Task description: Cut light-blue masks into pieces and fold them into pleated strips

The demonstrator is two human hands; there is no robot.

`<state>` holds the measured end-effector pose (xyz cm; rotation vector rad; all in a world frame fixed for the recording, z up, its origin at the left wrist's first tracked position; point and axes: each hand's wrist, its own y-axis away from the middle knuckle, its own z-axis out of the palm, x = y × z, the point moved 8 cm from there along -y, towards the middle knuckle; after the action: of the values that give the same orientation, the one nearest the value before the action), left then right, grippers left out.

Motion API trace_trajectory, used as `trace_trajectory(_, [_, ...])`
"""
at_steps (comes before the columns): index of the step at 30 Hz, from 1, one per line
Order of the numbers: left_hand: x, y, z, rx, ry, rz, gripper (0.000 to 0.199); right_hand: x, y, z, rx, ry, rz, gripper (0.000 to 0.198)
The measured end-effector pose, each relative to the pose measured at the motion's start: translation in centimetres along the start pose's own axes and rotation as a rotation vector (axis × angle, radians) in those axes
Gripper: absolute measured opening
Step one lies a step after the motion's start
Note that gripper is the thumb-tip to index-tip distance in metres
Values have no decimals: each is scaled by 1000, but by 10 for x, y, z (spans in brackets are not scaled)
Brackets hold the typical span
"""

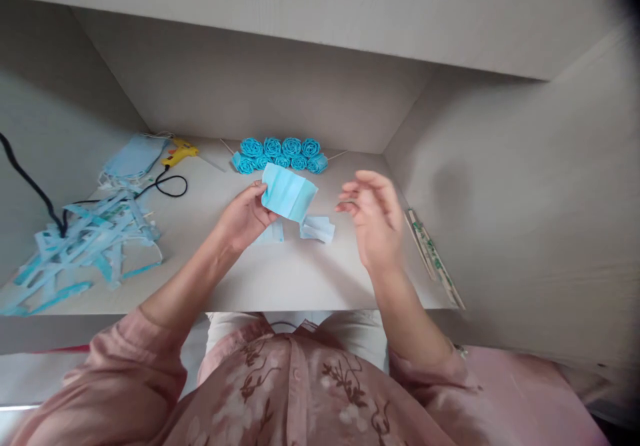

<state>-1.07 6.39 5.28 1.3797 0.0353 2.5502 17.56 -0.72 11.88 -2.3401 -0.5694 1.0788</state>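
My left hand [246, 218] pinches a light blue piece of face-mask fabric [287, 191] by its left edge and holds it above the desk. Crease lines run across the piece. To the right of it, my right hand [376, 219] is raised with its fingers loosely bent and apart, slightly blurred, and I see nothing in it. Beneath the held piece lie a few folded pale blue fabric pieces [320, 229] and another flat one [271, 234], partly hidden by my left hand. Behind it, several blue rolled fabric roses [291, 147] sit in two rows.
Cut blue mask strips [107, 233] are heaped at the left. Behind them are a stack of blue face masks [134, 157] and a yellow glue gun [180, 153] with a black cord [176, 195]. Thin sticks [434, 256] lie along the right wall. An overhead panel [320, 13] juts above.
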Motion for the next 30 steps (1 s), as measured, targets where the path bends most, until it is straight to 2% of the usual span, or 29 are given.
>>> trace_trajectory(2, [-3, 3, 7, -18, 63, -35, 3, 23, -8, 5, 140, -82, 63, 43])
trace_trajectory(4, [-5, 6, 12, -35, 109, -72, 2, 43, -10, 9, 194, -127, 61, 44])
trace_trajectory(8, [-9, 11, 17, -62, 102, -141, 4, 47, -15, 16, 80, -74, -133, 48])
trace_trajectory(10, [-12, 13, 17, -51, 85, -176, 5, 40, -20, 14, 13, -35, -199, 37])
trace_trajectory(13, [-17, 12, 14, -23, 62, -209, 5, 22, -25, 12, -110, -3, -315, 9])
trace_trajectory(16, [-18, 7, 10, -24, -1, -163, 9, 7, -23, 14, -243, -1, -429, 11])
trace_trajectory(18, [-18, 3, 6, -42, -77, -114, 12, 5, -18, 19, -339, 23, -452, 12])
trace_trajectory(20, [-20, 0, 3, -59, -156, -85, 15, 9, -13, 25, -412, 52, -441, 12])
trace_trajectory(22, [-22, -2, 1, -67, -212, -77, 19, 13, -10, 28, -423, 53, -408, 10])
trace_trajectory(26, [-26, -1, 3, -113, -268, -70, 25, 20, -14, 26, -295, -29, -271, 9])
trace_trajectory(30, [-26, 0, 7, -126, -326, -16, 27, 33, -20, 30, -185, -138, -49, 10])
